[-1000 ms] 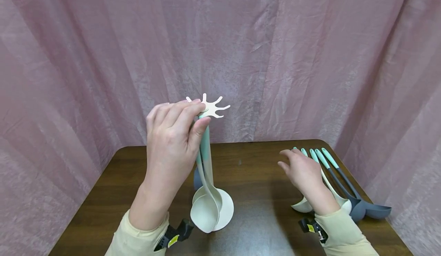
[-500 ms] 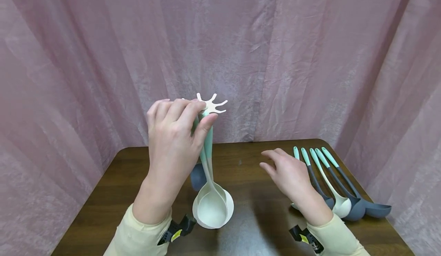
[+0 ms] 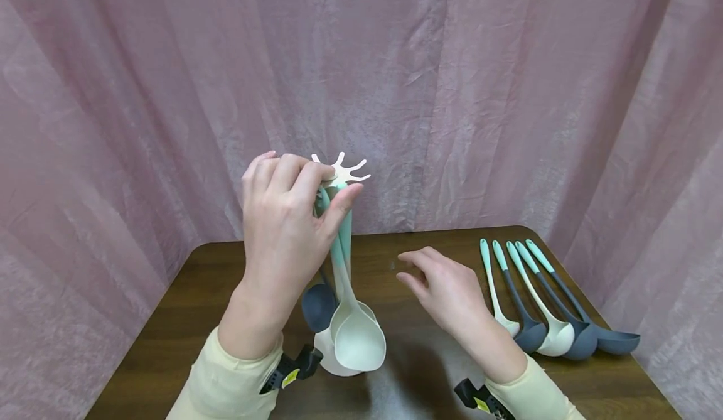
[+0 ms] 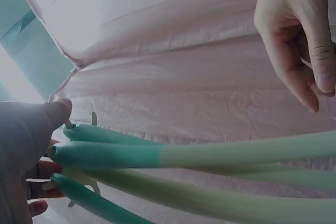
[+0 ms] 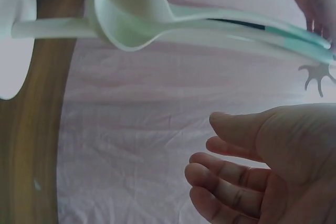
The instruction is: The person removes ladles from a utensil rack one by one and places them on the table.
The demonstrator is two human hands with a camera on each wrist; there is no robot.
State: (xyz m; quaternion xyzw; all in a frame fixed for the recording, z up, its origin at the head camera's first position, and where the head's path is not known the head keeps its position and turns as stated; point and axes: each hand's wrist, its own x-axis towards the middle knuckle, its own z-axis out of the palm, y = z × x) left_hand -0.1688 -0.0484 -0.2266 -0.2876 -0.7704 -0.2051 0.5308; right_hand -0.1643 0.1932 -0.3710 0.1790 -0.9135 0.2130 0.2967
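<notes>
My left hand grips the top of a white utensil stand, a rotating rack with finger-like hooks. From it hang a cream ladle with a mint handle, another pale utensil mostly behind it, and a dark grey spoon-like utensil at the left. In the left wrist view, several mint handles run out from beside the thumb. My right hand is held in the air right of the stand, fingers loosely bent and holding nothing. Below the ladle, the stand's round white base is on the table.
On the right side of the brown table lies a row of mint-handled utensils, including a cream ladle, a dark grey ladle and a dark utensil at the end. A pink curtain hangs behind.
My right hand has moved left, away from the row of utensils. The hanging utensils have turned about the stand: the front ladle swung right, the dark one came out at the left.
</notes>
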